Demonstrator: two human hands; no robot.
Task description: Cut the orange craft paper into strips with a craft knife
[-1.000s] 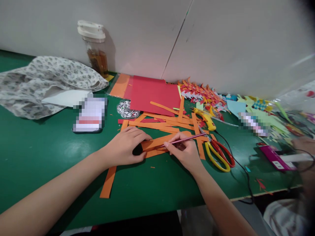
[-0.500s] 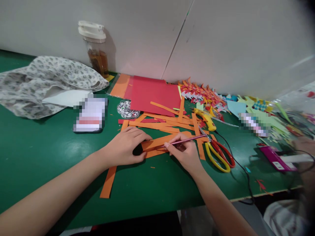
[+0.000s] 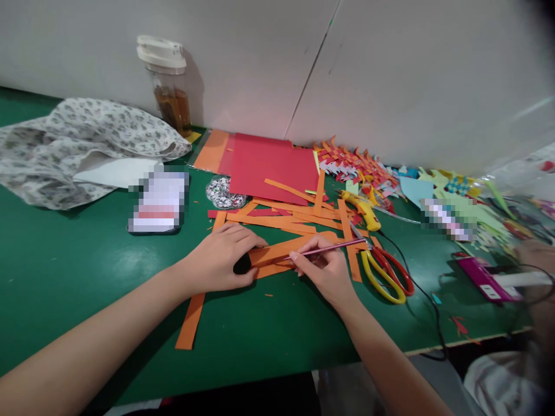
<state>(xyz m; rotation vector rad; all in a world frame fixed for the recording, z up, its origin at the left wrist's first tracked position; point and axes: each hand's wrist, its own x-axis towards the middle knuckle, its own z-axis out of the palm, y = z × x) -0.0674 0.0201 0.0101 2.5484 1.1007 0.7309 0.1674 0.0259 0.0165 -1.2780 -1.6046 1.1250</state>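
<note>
My left hand (image 3: 221,257) lies on the green table, fingers bent over a small black object (image 3: 241,264) and pressing down the left end of an orange paper strip (image 3: 277,253). My right hand (image 3: 325,268) pinches a thin pink pencil (image 3: 332,248), its tip touching that strip just right of my left hand. More orange strips (image 3: 281,219) lie crossed behind both hands. One long orange strip (image 3: 189,320) runs toward me under my left wrist.
Red-and-yellow scissors (image 3: 385,271) and a yellow glue gun (image 3: 362,209) lie right of my right hand. Red paper sheets (image 3: 271,164), a bag of sequins (image 3: 223,193), a phone (image 3: 158,202), patterned cloth (image 3: 73,144), a bottle (image 3: 167,86) and paper cutouts (image 3: 359,164) stand behind. Another person's hand (image 3: 535,254) is far right.
</note>
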